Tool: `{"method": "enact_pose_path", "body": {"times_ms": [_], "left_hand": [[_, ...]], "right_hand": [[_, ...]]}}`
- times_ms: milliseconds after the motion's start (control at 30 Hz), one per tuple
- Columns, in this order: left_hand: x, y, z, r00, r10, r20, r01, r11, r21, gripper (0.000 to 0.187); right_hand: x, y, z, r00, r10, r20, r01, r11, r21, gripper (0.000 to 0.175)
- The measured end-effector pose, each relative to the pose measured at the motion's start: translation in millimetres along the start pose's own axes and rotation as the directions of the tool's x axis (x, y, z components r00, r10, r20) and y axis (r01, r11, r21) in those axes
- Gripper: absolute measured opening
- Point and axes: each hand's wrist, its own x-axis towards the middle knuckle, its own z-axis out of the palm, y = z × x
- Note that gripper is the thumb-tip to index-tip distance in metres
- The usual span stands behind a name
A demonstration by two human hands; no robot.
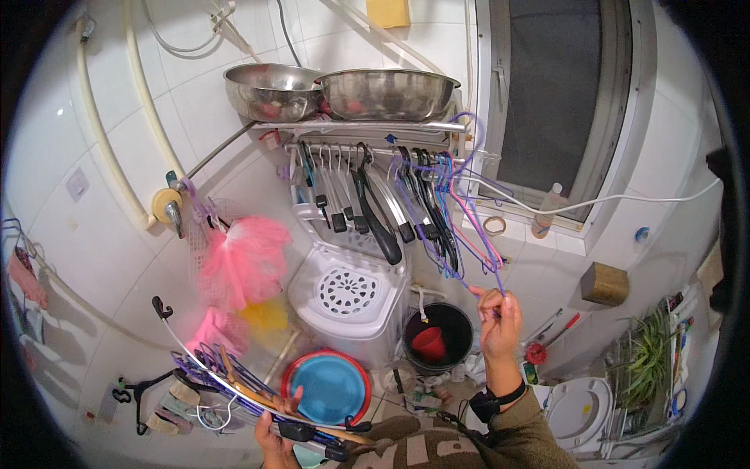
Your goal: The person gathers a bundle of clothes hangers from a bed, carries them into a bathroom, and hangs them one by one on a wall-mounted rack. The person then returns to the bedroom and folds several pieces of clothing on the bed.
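My left hand (275, 434) is closed around a bundle of mixed clothes hangers (258, 398), among them blue, wooden and silver ones with black ends. With my right hand (499, 322) I grip the lower part of a purple hanger (481, 234), whose upper end reaches the rail. Many more hangers, silver, black, blue and pink, hang in a row from the metal rail (375, 150). A wide black hanger (378, 220) hangs near the middle of that row. The fingertips of my left hand are partly hidden by the bundle.
Two steel basins (389, 97) stand on the metal shelf (363, 125) above the rail. Below are a white lidded appliance (348, 316), a black bucket (436, 354) and stacked basins (328, 387). Pink mesh (243, 261) hangs left. A white cable (615, 202) crosses the window side; a toilet (577, 410) stands right.
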Motion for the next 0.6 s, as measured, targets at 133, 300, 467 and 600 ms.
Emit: {"method": "enact_pose_path", "body": {"times_ms": [133, 300, 467, 600], "left_hand": [[-7, -1, 2, 1.000, 0.029, -0.007, -0.029, 1.000, -0.005, 0.039], [-14, -1, 7, 0.997, 0.074, -0.035, -0.072, 0.997, 0.034, 0.038], [-17, -5, 11, 0.995, 0.083, -0.057, -0.081, 0.996, 0.044, 0.039], [-14, -9, 16, 0.997, 0.070, -0.032, -0.068, 0.997, 0.047, 0.041]], "right_hand": [[-4, 13, 4, 0.997, 0.073, -0.038, -0.078, 0.983, -0.166, 0.037], [-12, -7, -14, 1.000, 0.023, 0.002, -0.023, 0.999, 0.028, 0.036], [-5, -58, -63, 0.984, -0.094, -0.150, 0.105, 0.992, 0.066, 0.035], [0, -81, -102, 0.969, -0.196, -0.152, 0.176, 0.975, -0.137, 0.036]]}}
